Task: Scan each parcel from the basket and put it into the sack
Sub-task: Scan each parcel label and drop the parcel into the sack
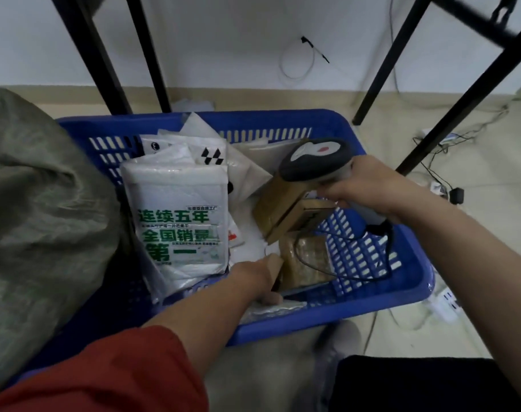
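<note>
A blue plastic basket [372, 304] on the floor holds several parcels. A white bag with green print [179, 221] stands upright at its left. An open-flapped cardboard box [283, 203] lies in the middle, above a brown taped parcel [308, 260]. My left hand [257, 278] reaches down into the basket and grips the edge of a small cardboard parcel [275, 263]; its fingers are mostly hidden. Over the basket's right side, my right hand [366, 185] holds a grey handheld scanner [315, 159] pointing down at the parcels. The grey-green sack [36, 209] bulges at the left.
Black metal table legs [104, 55] stand behind the basket and at the right [461, 99]. Cables, a power strip [445, 304] and plugs lie on the tiled floor to the right. A white wall runs behind. The scanner's black cable [384, 254] hangs over the basket's right wall.
</note>
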